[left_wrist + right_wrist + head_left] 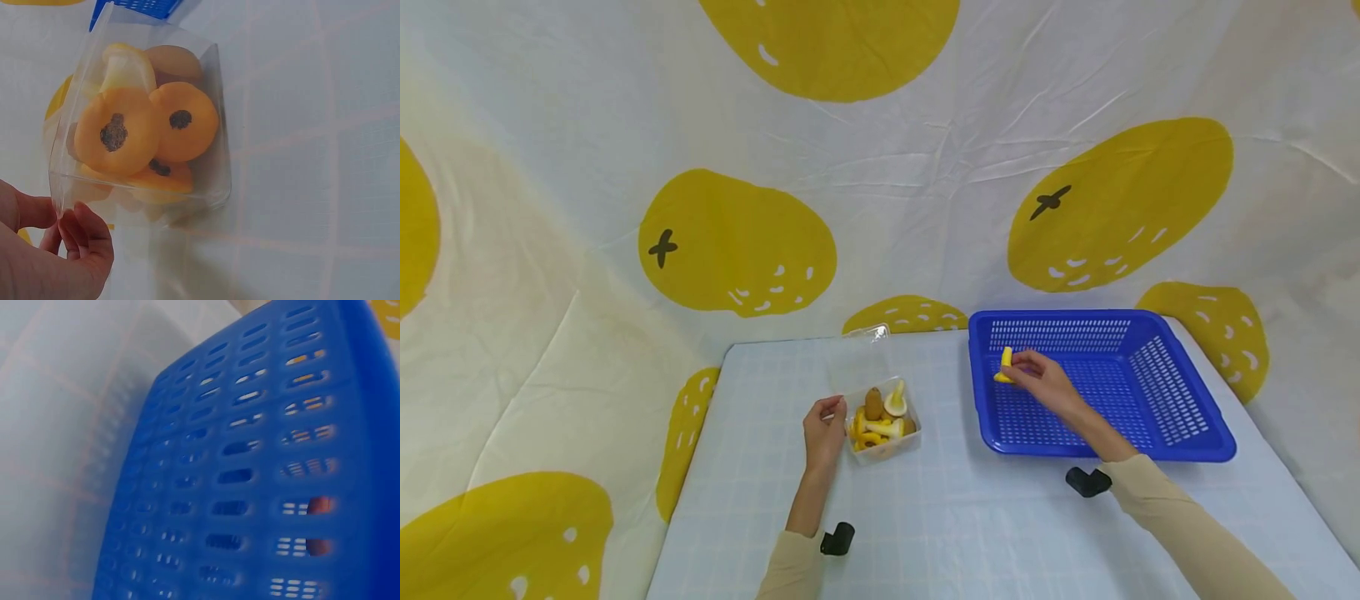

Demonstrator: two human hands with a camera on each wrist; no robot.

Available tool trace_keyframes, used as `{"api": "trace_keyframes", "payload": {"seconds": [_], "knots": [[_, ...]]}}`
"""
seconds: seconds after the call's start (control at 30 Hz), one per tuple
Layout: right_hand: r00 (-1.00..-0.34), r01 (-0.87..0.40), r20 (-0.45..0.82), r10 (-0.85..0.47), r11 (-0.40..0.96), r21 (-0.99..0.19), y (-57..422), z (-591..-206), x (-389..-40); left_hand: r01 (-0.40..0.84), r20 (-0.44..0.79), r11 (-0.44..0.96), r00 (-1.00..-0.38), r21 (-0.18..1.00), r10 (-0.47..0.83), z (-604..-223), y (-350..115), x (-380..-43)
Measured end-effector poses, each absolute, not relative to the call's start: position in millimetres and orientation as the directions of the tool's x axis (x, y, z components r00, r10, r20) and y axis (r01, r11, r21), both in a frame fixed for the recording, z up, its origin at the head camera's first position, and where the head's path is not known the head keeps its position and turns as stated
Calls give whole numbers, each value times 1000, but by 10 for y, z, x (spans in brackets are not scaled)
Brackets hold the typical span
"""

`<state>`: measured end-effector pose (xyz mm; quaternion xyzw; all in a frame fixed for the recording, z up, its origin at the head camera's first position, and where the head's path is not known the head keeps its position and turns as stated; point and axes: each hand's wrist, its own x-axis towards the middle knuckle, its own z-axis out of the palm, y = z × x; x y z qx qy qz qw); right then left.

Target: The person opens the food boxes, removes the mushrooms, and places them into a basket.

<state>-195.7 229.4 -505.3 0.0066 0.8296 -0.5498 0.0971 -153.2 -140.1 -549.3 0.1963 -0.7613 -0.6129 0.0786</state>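
A small clear plastic box (pixel 886 452) with its lid raised holds several mushrooms (pixel 883 429), yellow, brown and cream. My left hand (pixel 824 429) pinches the left rim of the box between thumb and fingers; in the left wrist view the fingertips (pixel 81 219) meet at its edge. Orange caps (pixel 119 140) with dark round marks show through the wall there. Over the left part of the blue basket (pixel 1105 454), my right hand (pixel 1047 382) holds a yellow mushroom (pixel 1006 362) stem-up in its fingertips. In the right wrist view the basket wall (pixel 206 456) hides most of that hand.
The clear lid (pixel 859 358) stands open behind the box. A pale checked cloth (pixel 940 517) covers the table. White fabric with yellow fruit prints (pixel 737 242) hangs behind and at the sides. Black wrist mounts (pixel 837 539) sit by the sleeves.
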Motion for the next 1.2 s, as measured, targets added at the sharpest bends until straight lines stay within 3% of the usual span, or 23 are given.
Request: {"api": "trace_keyframes", "payload": {"seconds": [0.43, 0.73, 1.2], "knots": [[-955, 198, -288, -74, 563, -802, 2421, -5259, -1967, -191, -105, 180, -909, 965, -404, -5480, -1388, -1548], [-972, 112, -227, -66, 717, -688, 2386, -5338, -1963, -209, -120, 183, -906, 961, -406, -5480, -1386, -1539], [-962, 89, -249, -110, 737, -670, 2299, -5256, -1966, -225, -138, 178, -905, 958, -403, -5482, -1394, -1529]]}}
